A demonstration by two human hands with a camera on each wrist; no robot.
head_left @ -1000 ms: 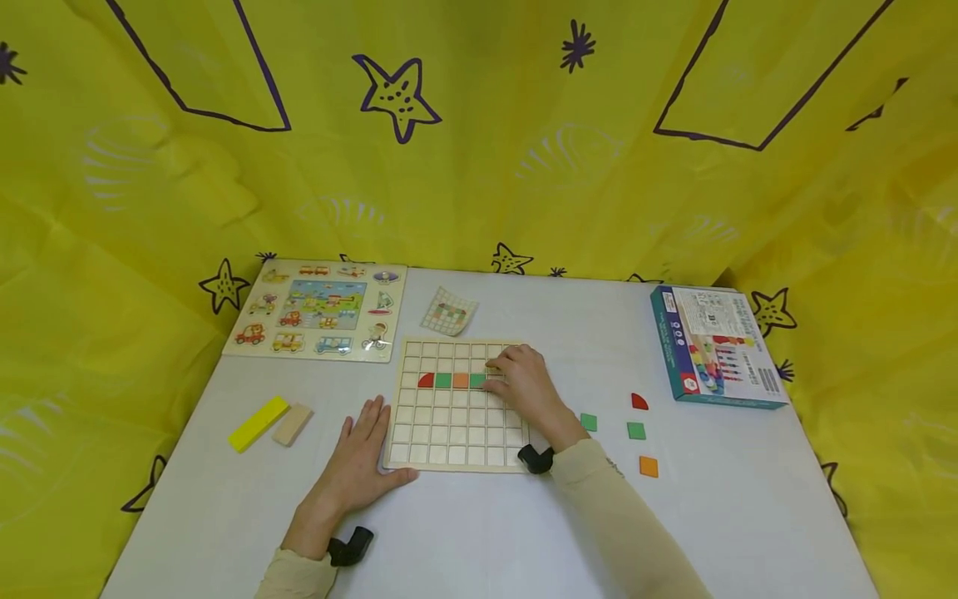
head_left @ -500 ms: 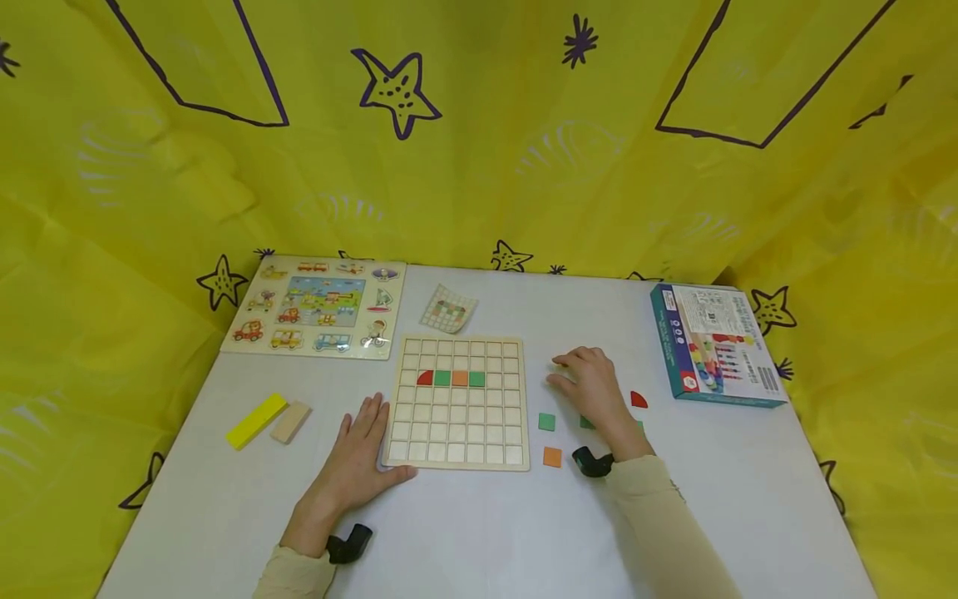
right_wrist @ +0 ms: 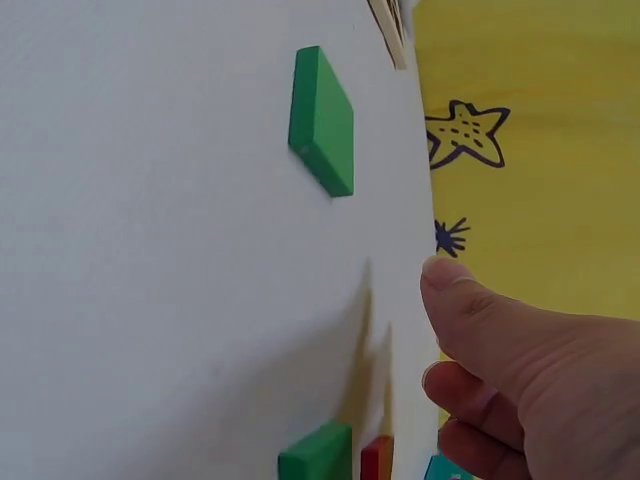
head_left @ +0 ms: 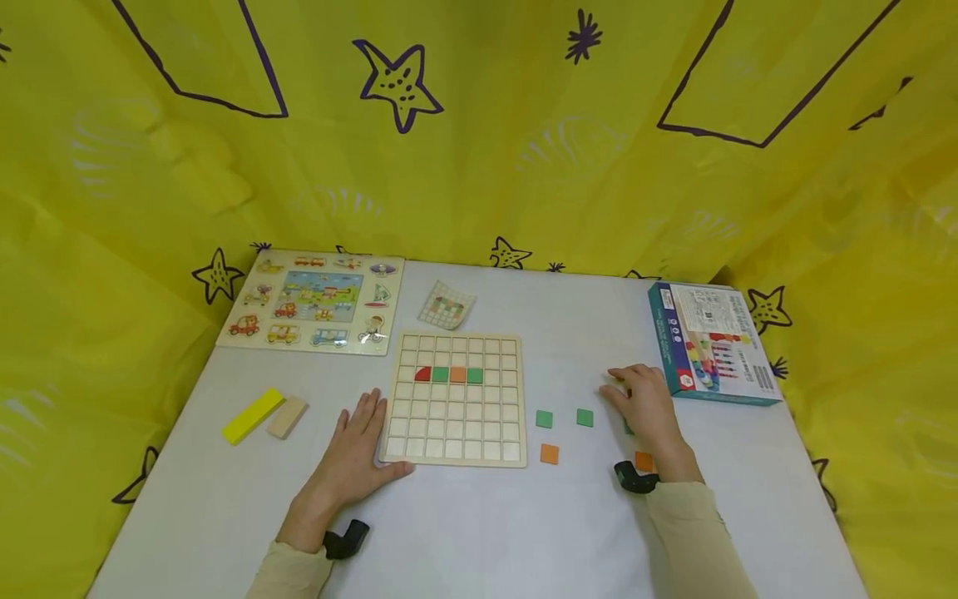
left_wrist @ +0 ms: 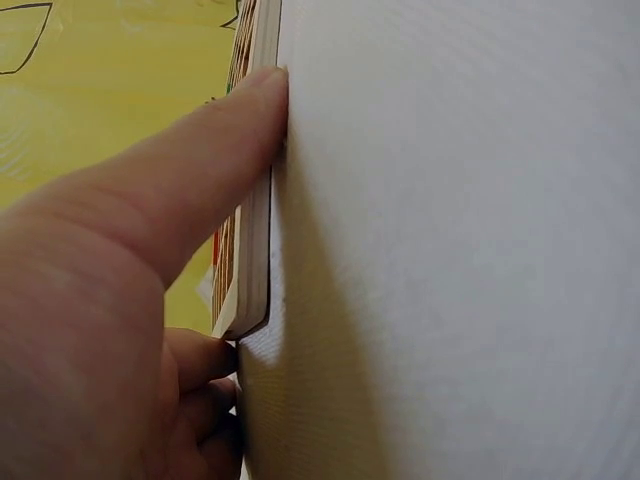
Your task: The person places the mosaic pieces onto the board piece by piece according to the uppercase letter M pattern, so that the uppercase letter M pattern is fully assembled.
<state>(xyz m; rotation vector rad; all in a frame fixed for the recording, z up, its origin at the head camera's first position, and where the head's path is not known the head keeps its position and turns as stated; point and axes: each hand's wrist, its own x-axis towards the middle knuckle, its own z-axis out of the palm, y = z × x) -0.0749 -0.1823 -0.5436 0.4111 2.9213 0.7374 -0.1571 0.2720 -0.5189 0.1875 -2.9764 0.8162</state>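
My left hand [head_left: 352, 457] lies at the near-left corner of a wooden grid board [head_left: 452, 431], fingers along its left side and thumb [left_wrist: 262, 95] against its front edge. A red quarter-round tile [head_left: 423, 374], two green square tiles and an orange one sit in a row on the board. My right hand [head_left: 645, 408] hovers over the loose tiles to the right, fingers loosely bent and nothing between thumb and fingertips. Under it, a green tile [right_wrist: 320, 455] and a red tile [right_wrist: 377, 458] show in the right wrist view; the red one is hidden in the head view.
Green tiles [head_left: 585, 418] and orange tiles [head_left: 550, 454] lie right of the board. Behind it is a pattern card [head_left: 446, 305]. A picture puzzle [head_left: 299, 333], yellow block [head_left: 253, 416] and plain wooden block [head_left: 288, 418] are left; a printed box [head_left: 714, 349] stands right. Yellow curtain encloses the table.
My right hand has moved off the board's right side, rightward across the table to above the loose tiles. The left hand has stayed at the board's corner. The tile row is unchanged.
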